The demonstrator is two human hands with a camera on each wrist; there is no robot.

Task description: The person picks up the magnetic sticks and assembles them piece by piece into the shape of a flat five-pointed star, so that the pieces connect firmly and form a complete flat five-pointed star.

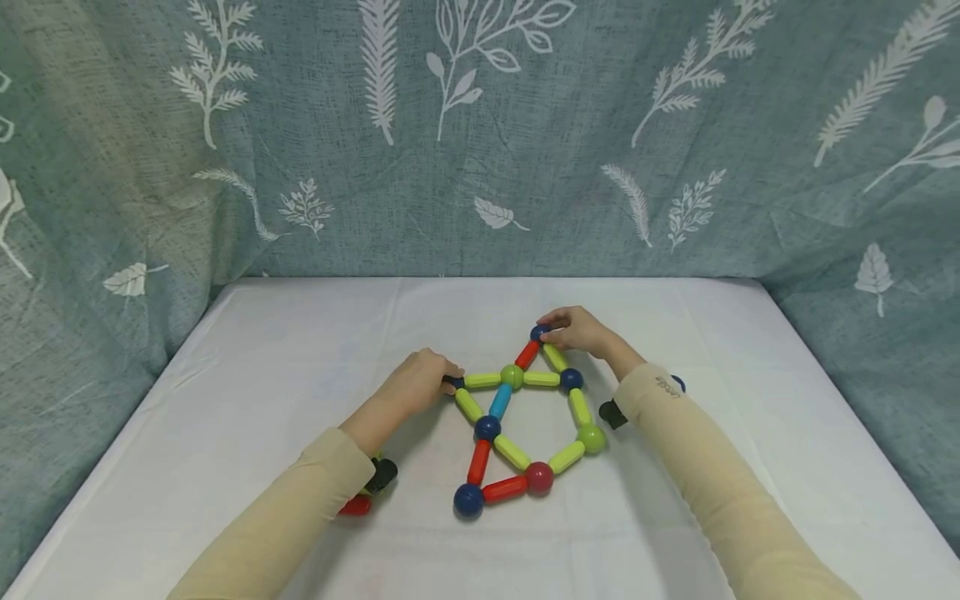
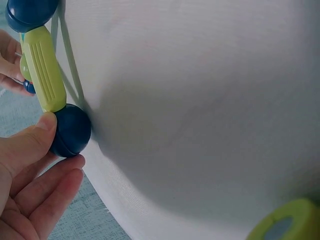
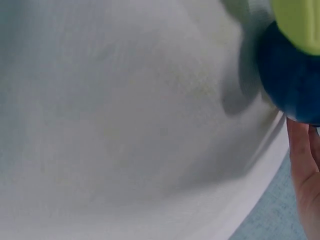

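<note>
The surface (image 1: 262, 392) is white-covered, a leaf-printed curtain (image 1: 450, 208) behind. Left grip (image 1: 418, 380) pinches one navy ball (image 1: 453, 382); right grip (image 1: 581, 331) pinches a second navy ball (image 1: 537, 333). Judged risk: uneven pull between grips could part the ball-and-rod frame (image 1: 512, 377). It spans from grip to grip and nearer: a pentagon edged by three triangles, rods (image 1: 512, 452) lime, red and blue.

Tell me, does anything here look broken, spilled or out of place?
Nothing looks broken or spilled. The only mild oddity is a red piece by the left sleeve: it lies apart from the joined frame of balls and rods, partly hidden by that sleeve, though it may simply be a spare.
</note>
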